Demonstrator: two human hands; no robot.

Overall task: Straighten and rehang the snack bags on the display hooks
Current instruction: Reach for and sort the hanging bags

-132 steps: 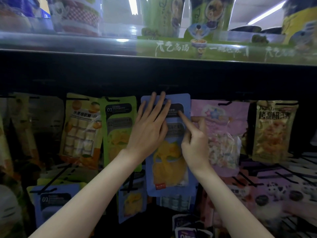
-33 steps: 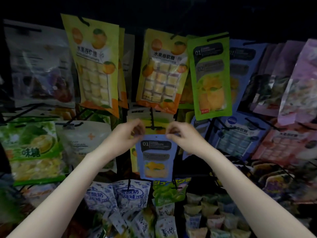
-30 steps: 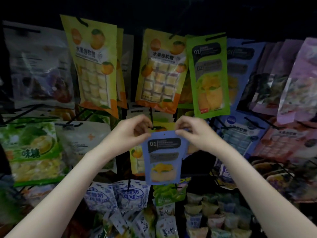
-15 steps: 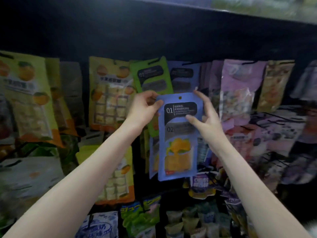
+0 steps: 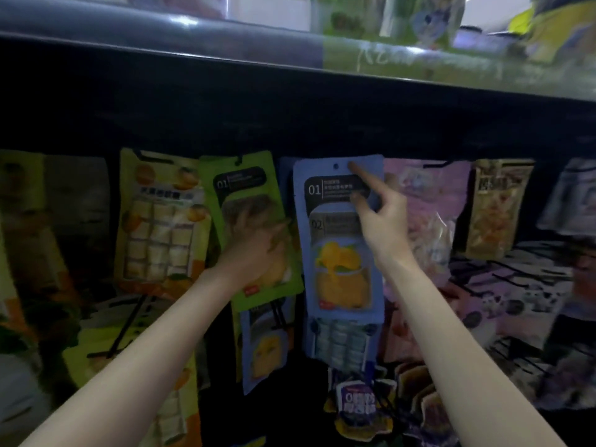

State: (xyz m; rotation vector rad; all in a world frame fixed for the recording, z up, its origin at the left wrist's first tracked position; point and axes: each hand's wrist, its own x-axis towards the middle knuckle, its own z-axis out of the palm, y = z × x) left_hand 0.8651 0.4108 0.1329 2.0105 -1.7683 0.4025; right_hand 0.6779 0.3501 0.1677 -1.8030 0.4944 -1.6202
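Observation:
A blue snack bag (image 5: 342, 285) with a mango picture is held up flat against the top row, its hang hole (image 5: 335, 166) near the dark shelf underside. My right hand (image 5: 380, 221) grips its upper right edge, index finger stretched up beside the hole and thumb on the front. My left hand (image 5: 254, 250) is blurred and lies with loose fingers over the green snack bag (image 5: 245, 175) hanging just left of the blue one. The hook behind the blue bag is hidden.
A yellow-orange candy bag (image 5: 161, 214) hangs left of the green one; a pink bag (image 5: 429, 221) and a tan bag (image 5: 496, 208) hang to the right. A shelf edge (image 5: 290, 59) juts out above. More bags and black wire hooks (image 5: 516, 275) fill the lower rows.
The blue bag came off a lower hook and rose to the top row. My left hand let go of it and moved onto the green bag; my right hand still holds it.

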